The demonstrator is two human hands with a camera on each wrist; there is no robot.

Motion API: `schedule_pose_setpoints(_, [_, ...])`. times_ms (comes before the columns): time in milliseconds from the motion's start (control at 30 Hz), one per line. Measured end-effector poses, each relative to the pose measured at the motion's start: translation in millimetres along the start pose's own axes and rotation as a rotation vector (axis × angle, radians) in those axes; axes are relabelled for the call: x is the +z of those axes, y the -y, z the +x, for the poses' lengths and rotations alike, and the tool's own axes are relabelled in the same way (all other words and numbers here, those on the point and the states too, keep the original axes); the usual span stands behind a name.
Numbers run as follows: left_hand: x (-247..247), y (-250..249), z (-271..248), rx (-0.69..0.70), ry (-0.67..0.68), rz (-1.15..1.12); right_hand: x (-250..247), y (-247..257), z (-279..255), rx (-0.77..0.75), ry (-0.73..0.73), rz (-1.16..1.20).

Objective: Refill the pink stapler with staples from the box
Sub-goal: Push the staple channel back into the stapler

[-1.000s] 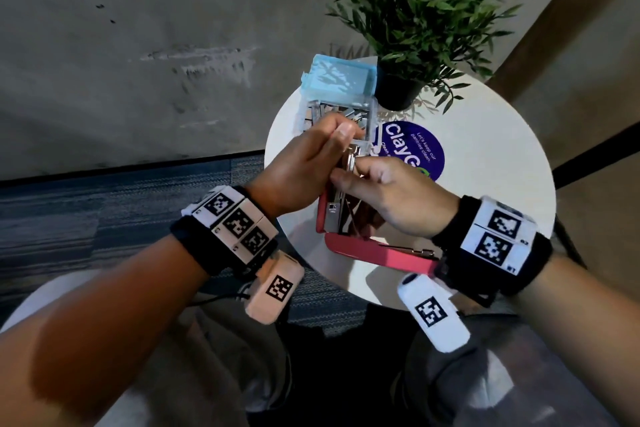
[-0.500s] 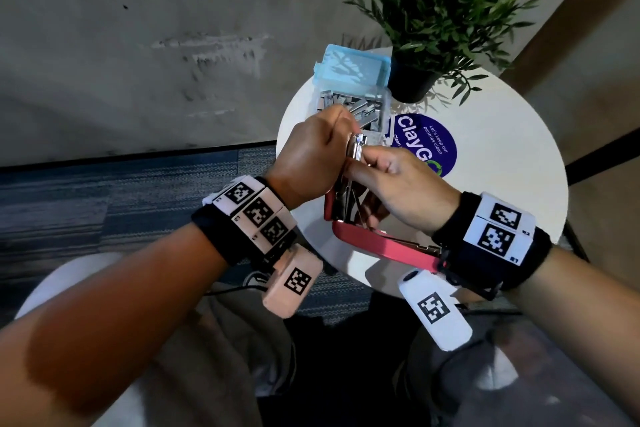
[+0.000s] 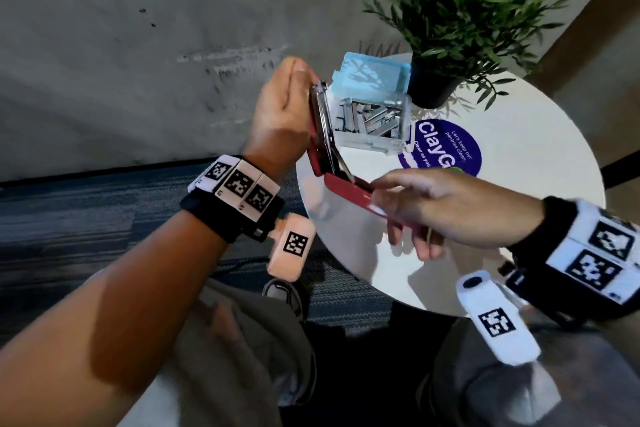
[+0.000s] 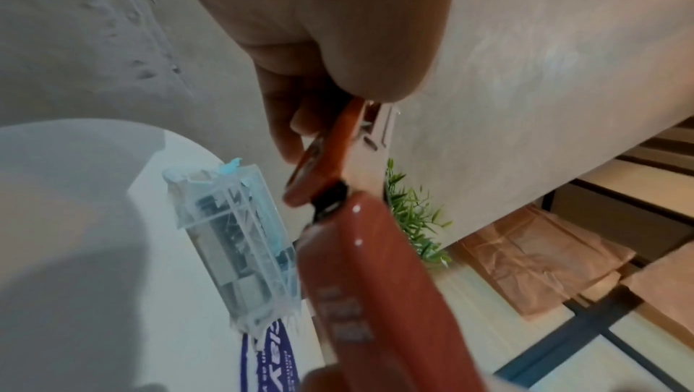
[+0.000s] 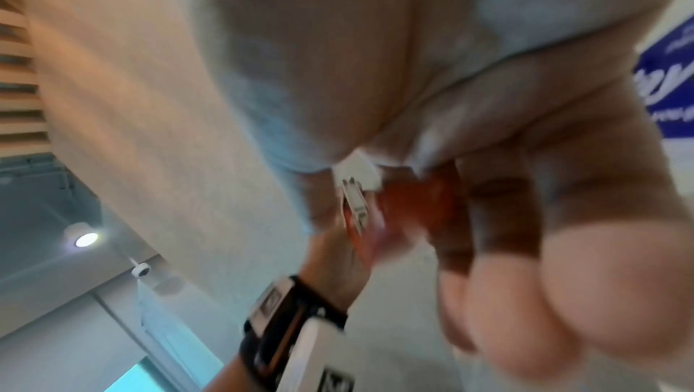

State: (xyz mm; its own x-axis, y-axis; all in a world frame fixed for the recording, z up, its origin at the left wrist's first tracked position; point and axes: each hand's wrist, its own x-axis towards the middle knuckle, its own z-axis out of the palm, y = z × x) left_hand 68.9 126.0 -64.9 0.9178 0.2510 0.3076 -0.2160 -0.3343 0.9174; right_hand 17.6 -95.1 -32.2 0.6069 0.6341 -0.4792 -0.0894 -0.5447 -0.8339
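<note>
The pink stapler point(image 3: 348, 192) hangs wide open above the round white table's point(image 3: 540, 166) left edge. My left hand point(image 3: 298, 87) grips its metal magazine half point(image 3: 321, 121), which stands nearly upright. Lower down, my right hand point(image 3: 384, 204) holds the pink cover half between thumb and fingers. Just right of the magazine stands the clear staple box point(image 3: 374, 125), its blue lid point(image 3: 370, 76) tipped back and loose staple strips inside. The left wrist view shows the stapler point(image 4: 375, 279) beside the box point(image 4: 233, 238). The right wrist view is blurred, with the magazine's metal tip point(image 5: 356, 199) by my palm.
A potted green plant point(image 3: 467, 10) stands at the table's back, right behind the box. A purple round sticker point(image 3: 450, 152) lies on the tabletop. A grey wall and dark carpet are to the left; my knees are under the table's near edge.
My right hand left the magazine's top and dropped to the pink cover. My left hand lifted the magazine half up and to the left, so the stapler gapes wider.
</note>
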Motion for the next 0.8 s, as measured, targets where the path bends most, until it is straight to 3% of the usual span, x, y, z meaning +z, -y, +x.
schedule_pose_setpoints(100, [-2.0, -0.6, 3.5, -0.031, -0.079, 0.002, 20.9, -8.0, 6.6, -0.077, -0.062, 0.022])
schedule_pose_setpoints(233, [-4.6, 2.1, 8.0, -0.281, -0.262, -0.153, 38.1, -11.6, 14.6, -0.159, -0.197, 0.047])
schedule_pose_setpoints(333, [-6.9, 5.7, 8.1, -0.363, -0.237, -0.267, 36.6, -9.5, 16.7, -0.168, -0.22, 0.073])
schedule_pose_setpoints(500, [-10.1, 1.3, 0.8, -0.323, -0.053, -0.351, 25.6, -6.6, 11.4, -0.125, -0.2, 0.294])
schedule_pose_setpoints(600, [-12.6, -1.9, 1.2, -0.299, -0.038, -0.316, 22.7, -8.6, 14.5, -0.104, -0.266, 0.359])
schedule_pose_setpoints(700, [-13.4, -0.8, 2.0, -0.183, -0.044, -0.141, 20.5, -12.6, 18.2, -0.1, -0.336, 0.272])
schedule_pose_setpoints(800, [-14.1, 4.5, 3.5, -0.1, -0.054, 0.045, 17.4, -18.5, 20.0, -0.121, -0.395, 0.009])
